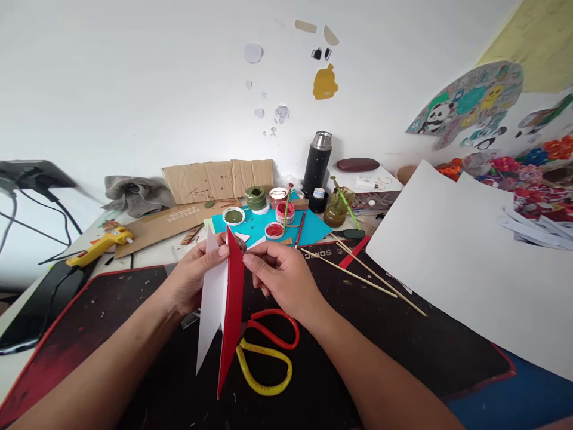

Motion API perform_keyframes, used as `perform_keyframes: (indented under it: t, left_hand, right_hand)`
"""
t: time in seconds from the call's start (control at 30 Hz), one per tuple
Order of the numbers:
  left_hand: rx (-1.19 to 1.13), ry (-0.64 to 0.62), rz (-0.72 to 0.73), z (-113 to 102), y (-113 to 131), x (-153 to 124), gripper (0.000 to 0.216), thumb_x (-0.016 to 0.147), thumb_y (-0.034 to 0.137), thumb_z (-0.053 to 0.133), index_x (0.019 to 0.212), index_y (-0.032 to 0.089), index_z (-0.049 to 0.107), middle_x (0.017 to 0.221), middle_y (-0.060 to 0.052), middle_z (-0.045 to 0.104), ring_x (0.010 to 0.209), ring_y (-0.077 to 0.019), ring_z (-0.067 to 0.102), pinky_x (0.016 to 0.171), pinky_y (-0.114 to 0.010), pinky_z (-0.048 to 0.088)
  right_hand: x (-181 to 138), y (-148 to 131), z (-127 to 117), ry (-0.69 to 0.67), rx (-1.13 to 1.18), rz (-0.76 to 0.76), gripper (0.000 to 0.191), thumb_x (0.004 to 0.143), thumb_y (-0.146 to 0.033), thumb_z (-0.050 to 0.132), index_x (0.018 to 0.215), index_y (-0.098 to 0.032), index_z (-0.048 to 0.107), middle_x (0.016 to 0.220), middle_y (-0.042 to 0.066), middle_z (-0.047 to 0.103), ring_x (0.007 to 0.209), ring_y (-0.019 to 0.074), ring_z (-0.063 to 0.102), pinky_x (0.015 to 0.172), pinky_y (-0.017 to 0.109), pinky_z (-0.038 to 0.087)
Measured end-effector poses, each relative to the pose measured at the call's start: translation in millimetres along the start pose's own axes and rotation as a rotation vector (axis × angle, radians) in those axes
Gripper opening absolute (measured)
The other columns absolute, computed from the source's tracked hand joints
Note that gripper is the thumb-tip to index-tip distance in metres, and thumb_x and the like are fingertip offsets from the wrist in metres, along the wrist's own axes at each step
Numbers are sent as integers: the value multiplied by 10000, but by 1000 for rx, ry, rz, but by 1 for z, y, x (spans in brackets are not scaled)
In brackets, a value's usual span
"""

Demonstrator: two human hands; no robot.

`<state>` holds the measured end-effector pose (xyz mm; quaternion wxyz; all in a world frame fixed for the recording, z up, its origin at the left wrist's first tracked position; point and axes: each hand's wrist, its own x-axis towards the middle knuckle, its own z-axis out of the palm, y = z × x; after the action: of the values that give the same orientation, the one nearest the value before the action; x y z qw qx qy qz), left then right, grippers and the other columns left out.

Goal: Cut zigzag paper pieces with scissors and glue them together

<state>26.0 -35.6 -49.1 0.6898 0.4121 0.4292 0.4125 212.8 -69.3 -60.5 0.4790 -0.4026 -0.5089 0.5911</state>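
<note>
Both my hands hold up a folded sheet of paper [233, 298], red on one side and white on the other, edge-on to me above the black desk mat [403, 334]. My left hand [197, 272] pinches its top from the left, fingers against the white face. My right hand [280, 276] pinches the upper edge from the right. Under the paper, flat on the mat, lie scissors with one red and one yellow handle [268, 352].
Thin wooden sticks [371, 278] lie right of my hands beside a large white sheet [456, 263]. Behind are small jars of green and red powder [273, 212] on teal paper, a black flask [317, 162], cardboard [215, 179] and a yellow glue gun [101, 246].
</note>
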Motion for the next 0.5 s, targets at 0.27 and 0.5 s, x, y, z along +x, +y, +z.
perform_keyframes:
  t: [0.27,0.5]
  left_hand:
    - [61,-4,31,0,8,0,507,594,538,1031,861,216,744,745,-25,744,600,-175,655,542,-259,530]
    - [342,-66,34,4,13,-7,363,677,399,980,836,234,698,763,12,691,655,-188,621,571,-268,476]
  right_hand:
    - [1,-3,-6,63,-63,-46,296,998,-492,702,928,-205,719,621,-61,594,481,99,500,506,253,406]
    - [4,-7,-11,142,-23,-54,349,961,-548,739,953,-199,732,622,-49,602,465,93,478,449,241,333]
